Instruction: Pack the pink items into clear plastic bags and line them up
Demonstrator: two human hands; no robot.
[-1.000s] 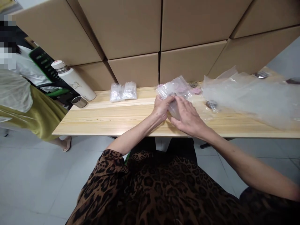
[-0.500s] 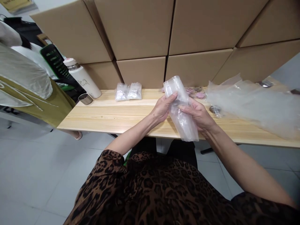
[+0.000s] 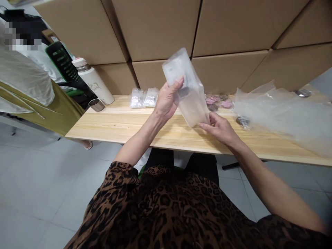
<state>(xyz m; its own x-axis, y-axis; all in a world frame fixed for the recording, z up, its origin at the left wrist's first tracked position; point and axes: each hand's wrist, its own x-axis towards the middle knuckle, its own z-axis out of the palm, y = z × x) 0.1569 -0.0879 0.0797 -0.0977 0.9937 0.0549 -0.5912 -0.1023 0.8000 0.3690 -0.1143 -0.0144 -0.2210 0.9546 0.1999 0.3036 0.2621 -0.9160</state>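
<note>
A clear plastic bag (image 3: 188, 90) is held up above the wooden table (image 3: 124, 124), tilted with its top toward the boxes. My left hand (image 3: 166, 100) grips its upper part, thumb across the front. My right hand (image 3: 220, 129) pinches the bag's lower corner with its fingertips. Behind the bag, several small pink and dark round pieces (image 3: 219, 103) lie on the table.
Two small filled clear packets (image 3: 144, 97) lie at the table's back. A white bottle (image 3: 93, 81) and its metal cap (image 3: 95, 104) stand at the left end. A loose heap of plastic film (image 3: 282, 112) covers the right side. Cardboard boxes (image 3: 155, 31) form the back wall. A person (image 3: 28, 86) stands at left.
The bag has risen from the tabletop to well above it. My left hand went up with it, while my right hand slid down to its lower corner.
</note>
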